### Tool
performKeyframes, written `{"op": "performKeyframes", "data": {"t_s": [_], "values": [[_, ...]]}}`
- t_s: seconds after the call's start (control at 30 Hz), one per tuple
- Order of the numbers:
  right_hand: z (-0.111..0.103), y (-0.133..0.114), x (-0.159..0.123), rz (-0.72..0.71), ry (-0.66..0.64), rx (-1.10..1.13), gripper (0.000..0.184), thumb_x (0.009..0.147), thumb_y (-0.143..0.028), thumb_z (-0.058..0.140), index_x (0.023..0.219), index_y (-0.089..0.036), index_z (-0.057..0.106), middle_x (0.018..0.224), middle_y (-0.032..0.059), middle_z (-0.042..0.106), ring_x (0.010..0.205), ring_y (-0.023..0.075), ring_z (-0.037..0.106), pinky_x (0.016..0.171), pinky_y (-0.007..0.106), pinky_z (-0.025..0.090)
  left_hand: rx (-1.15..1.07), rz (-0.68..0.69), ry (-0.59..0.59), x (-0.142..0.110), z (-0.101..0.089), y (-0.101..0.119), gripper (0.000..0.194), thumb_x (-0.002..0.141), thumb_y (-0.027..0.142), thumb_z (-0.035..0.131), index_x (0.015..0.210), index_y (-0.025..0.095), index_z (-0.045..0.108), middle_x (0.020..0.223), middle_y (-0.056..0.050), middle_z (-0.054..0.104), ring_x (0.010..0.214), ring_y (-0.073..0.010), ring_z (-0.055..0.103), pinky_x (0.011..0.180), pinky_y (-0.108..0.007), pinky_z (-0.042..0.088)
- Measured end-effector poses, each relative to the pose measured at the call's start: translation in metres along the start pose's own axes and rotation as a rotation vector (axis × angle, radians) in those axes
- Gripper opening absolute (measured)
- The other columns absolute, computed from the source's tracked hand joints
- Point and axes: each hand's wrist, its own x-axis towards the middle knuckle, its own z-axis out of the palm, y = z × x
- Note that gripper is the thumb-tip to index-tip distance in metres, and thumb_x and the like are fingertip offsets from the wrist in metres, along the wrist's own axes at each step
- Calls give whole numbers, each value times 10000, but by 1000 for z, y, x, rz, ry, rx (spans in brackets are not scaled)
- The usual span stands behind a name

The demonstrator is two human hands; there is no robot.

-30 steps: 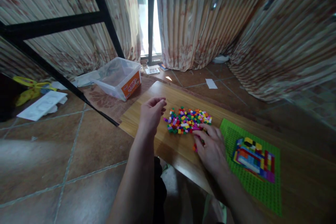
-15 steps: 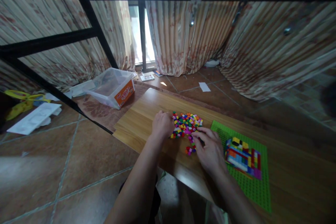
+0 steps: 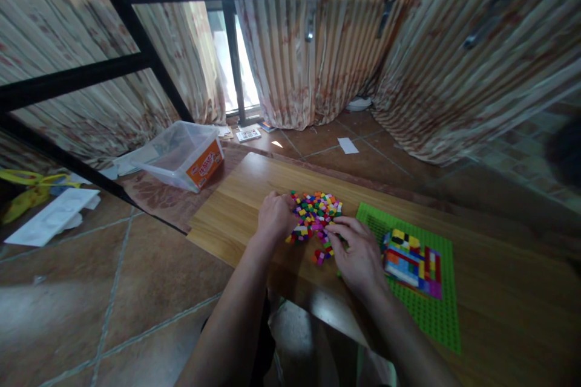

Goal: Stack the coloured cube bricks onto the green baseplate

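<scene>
A loose pile of small multicoloured toy bricks (image 3: 318, 208) lies on the wooden tabletop between my hands. My left hand (image 3: 275, 216) is at the pile's left edge with its fingers curled in. Its fingertips are hidden, so anything in them does not show. From the right, my right hand (image 3: 358, 251) reaches to the pile, thumb and fingertips close together in a pinch. Whatever sits between them is too small to make out. Right of this hand, a built block of coloured bricks (image 3: 411, 263) stands on a green studded baseplate (image 3: 447, 314).
The wooden table (image 3: 227, 211) has a dark metal frame (image 3: 154, 66) beyond it. On the floor at the left are a clear plastic bin (image 3: 175, 160) with an orange label and a white moulded tray (image 3: 49, 217). Striped curtains (image 3: 290, 66) hang behind.
The view has shifted slightly, so the table, baseplate and hands appear a little further left. Both hands stay at the pile with nearly the same posture.
</scene>
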Motion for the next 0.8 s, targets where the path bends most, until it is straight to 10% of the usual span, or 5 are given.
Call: {"op": "performKeyframes", "data": {"t_s": [0.8], "values": [[-5,-1,-1,39,-62,-17,210,922,-247,537,886,-239,744,1060,58,692,957,227,635,884,391,470,67,85,-1,-1,8,8,237,834,211,537,943,211,747,1045,-111,655,1024,-250,599,902,-335,462]]}}
